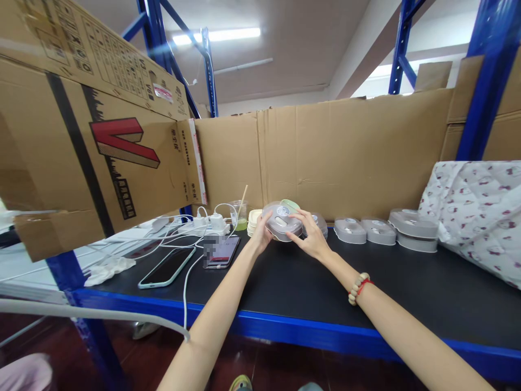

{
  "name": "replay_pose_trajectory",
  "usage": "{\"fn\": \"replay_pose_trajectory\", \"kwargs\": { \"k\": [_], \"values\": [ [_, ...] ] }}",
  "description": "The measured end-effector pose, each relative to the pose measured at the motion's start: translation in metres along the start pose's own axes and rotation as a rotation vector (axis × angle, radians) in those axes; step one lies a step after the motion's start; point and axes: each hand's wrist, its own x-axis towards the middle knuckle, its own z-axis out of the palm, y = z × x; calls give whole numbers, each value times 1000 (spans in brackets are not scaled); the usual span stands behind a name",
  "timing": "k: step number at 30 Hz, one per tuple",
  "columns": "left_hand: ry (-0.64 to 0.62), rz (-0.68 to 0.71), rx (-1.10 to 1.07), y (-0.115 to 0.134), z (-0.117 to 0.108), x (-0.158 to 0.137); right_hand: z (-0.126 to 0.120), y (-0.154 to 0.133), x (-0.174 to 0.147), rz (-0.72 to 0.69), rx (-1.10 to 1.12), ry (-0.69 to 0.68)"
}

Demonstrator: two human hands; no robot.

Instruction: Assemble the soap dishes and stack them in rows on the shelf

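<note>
1. The person's left hand [264,231] and right hand [311,236] both close on a round grey lidded container [281,221] at the back middle of the black shelf top [293,282].
2. The left hand presses the container's left rim, fingers curled against its side; the right hand lies over the right edge, fingers spread on the lid.
3. The container is tipped up, its lid facing the camera and slightly upward. Being round, it shows no clear long axis; the oval tab at the lid's centre runs roughly left to right.
4. A pale green piece [290,205] shows just behind the container's upper edge, touching or nearly touching it; which cannot be told.
5. More grey containers [386,228] sit in a row to the right along the cardboard wall [325,152], two of them stacked.
6. Left of the hands lie two phones [195,259] with white charging cables [191,228], and a plastic cup [240,214] with a stick in it.
7. A patterned cloth [476,212] is heaped at the far right.
8. A bead bracelet [358,288] circles the right wrist.
</note>
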Motion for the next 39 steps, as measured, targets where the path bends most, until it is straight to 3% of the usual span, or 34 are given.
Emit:
{"fn": "replay_pose_trajectory", "kwargs": {
  "k": [5, 8, 11, 15, 18, 24, 33, 39],
  "values": [
    [27, 3, -14, 1, 0, -1, 1, -3, 0, 1, 37, -6],
    [18, 8, 7, 2, 1, -1, 4, -6, 1, 71, 128, 65],
    [-3, 43, 11, 3, 2, -4, 8, -12, 3, 264, 318, 179],
    [-43, 108, -22, 4, 4, -6, 8, -23, 8, 580, 599, 178],
    [-25, 99, 13, 4, 4, -4, 4, -26, 12, 702, 685, 216],
    [4, -64, 164, 3, 2, 0, -7, -14, 18, 732, 764, 361],
    [-94, -160, 70, 7, 5, -9, -15, -10, 20, 941, 718, 263],
    [-43, -136, 35, 3, 7, -8, -18, -18, 21, 988, 713, 235]
  ]
}}
